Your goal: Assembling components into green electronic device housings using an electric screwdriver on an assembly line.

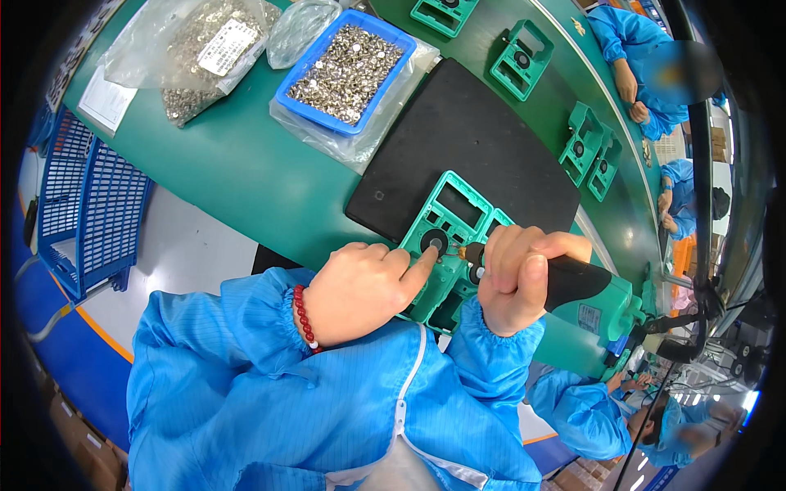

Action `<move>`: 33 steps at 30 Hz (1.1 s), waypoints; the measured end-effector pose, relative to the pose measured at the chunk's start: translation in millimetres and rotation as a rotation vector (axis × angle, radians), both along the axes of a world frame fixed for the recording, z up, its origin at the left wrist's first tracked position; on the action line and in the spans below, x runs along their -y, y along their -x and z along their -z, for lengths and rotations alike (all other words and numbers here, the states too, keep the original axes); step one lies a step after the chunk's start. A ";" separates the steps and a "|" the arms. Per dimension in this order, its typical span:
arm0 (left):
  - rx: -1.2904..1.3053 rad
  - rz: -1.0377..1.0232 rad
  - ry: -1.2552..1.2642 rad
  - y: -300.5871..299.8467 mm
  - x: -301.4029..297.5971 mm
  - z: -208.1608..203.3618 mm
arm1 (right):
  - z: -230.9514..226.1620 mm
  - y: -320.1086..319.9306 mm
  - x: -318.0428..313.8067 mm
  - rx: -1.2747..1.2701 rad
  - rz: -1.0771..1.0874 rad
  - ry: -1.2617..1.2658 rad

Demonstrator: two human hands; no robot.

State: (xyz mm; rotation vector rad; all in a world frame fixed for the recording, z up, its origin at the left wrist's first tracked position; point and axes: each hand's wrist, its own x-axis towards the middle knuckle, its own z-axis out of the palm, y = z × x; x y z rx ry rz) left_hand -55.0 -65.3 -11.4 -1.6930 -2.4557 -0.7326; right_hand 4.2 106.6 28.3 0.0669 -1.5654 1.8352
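Note:
On the black mat (467, 139) at the bench's near edge lies an open green plastic housing (453, 196) with rectangular openings. My left hand (356, 286) steadies it, index finger stretched onto a round black part (434, 239) inside and the other fingers curled; its thumb is hidden. Wrapped in the fingers of my right hand (521, 274) is a power screwdriver (585, 299) with a black grip and green body. Its black nose points left into the housing, near the round part. The exact contact of the tip is hard to make out.
A blue tray (285, 100) of small metal fasteners stands beyond my left hand, beside a clear bag of metal parts (196, 69). More green housings (521, 59) stand along the far bench. A blue crate (110, 213) is at left. Co-workers in blue (585, 413) sit at right.

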 end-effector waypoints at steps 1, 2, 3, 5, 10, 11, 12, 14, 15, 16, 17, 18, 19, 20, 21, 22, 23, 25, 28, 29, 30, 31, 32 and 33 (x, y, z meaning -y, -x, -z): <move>0.003 -0.002 0.003 1.3 0.1 -0.7 | 0.9 1.6 -0.7 0.003 -0.002 0.003; 0.003 0.006 0.004 2.7 0.2 -1.6 | 1.8 3.3 -1.5 0.014 0.000 0.001; 0.003 0.013 0.005 3.2 0.2 -0.9 | 3.4 4.5 -2.0 0.024 0.001 -0.001; 0.003 0.013 0.008 3.0 -0.6 2.0 | 6.4 6.3 -2.4 0.023 0.006 0.004; 0.006 0.016 0.012 2.2 -1.5 4.2 | 11.7 5.0 -5.6 0.015 -0.020 0.002; 0.009 0.015 0.011 2.3 -2.1 4.7 | 12.6 4.7 -6.5 0.016 -0.040 0.008; 0.021 0.019 0.016 0.4 0.9 -0.3 | 8.5 2.2 -3.6 0.027 -0.055 0.020; 0.041 0.032 0.024 -2.3 6.2 -11.0 | -0.7 -1.0 4.9 0.045 -0.043 0.054; 0.038 0.032 0.023 -1.9 6.0 -12.8 | -3.1 -0.1 6.0 0.041 -0.043 0.079; 0.045 0.037 0.022 -1.5 5.8 -13.9 | -5.8 1.6 5.8 0.047 -0.037 0.078; 0.054 0.038 0.017 -1.1 5.4 -14.9 | -8.5 4.1 5.2 0.081 -0.047 -0.025; 0.062 0.038 0.013 -0.7 5.0 -14.9 | -9.4 6.0 4.4 0.113 -0.058 -0.127; 0.066 0.043 0.013 -0.5 4.7 -15.4 | -9.6 7.1 4.1 0.117 -0.054 -0.127; 0.057 0.039 0.011 -0.3 4.4 -16.2 | -9.7 8.1 4.2 0.118 -0.053 -0.133; 0.045 0.035 0.009 -0.1 4.4 -16.8 | -9.1 9.2 4.0 0.117 -0.052 -0.140; 0.044 0.038 0.009 0.0 3.9 -17.9 | -8.5 9.8 0.6 0.109 -0.096 -0.127; 0.046 0.035 0.011 0.1 3.2 -19.5 | -8.6 8.6 0.7 0.106 -0.094 -0.128; 0.041 0.031 0.011 -0.8 3.1 -21.1 | -9.9 6.2 2.3 0.153 -0.005 -0.077; -0.012 0.028 0.070 -2.7 0.4 -18.8 | 0.8 1.5 12.1 0.103 0.085 -0.115; -0.038 0.027 0.091 -2.7 -1.6 -19.2 | 6.2 0.0 12.8 0.062 0.154 -0.176; -0.064 0.018 0.117 -3.1 -2.1 -18.9 | 9.1 -0.6 10.1 0.071 0.092 -0.238; -0.081 0.012 0.119 -3.4 -2.9 -18.0 | 5.5 -0.7 9.2 0.098 0.062 -0.300; -0.099 0.017 0.152 -3.6 -3.9 -16.4 | 7.4 -3.4 6.8 0.067 0.129 -0.281; -0.116 0.022 0.189 -3.9 -3.2 -16.9 | 4.4 -4.8 7.3 0.039 0.195 -0.258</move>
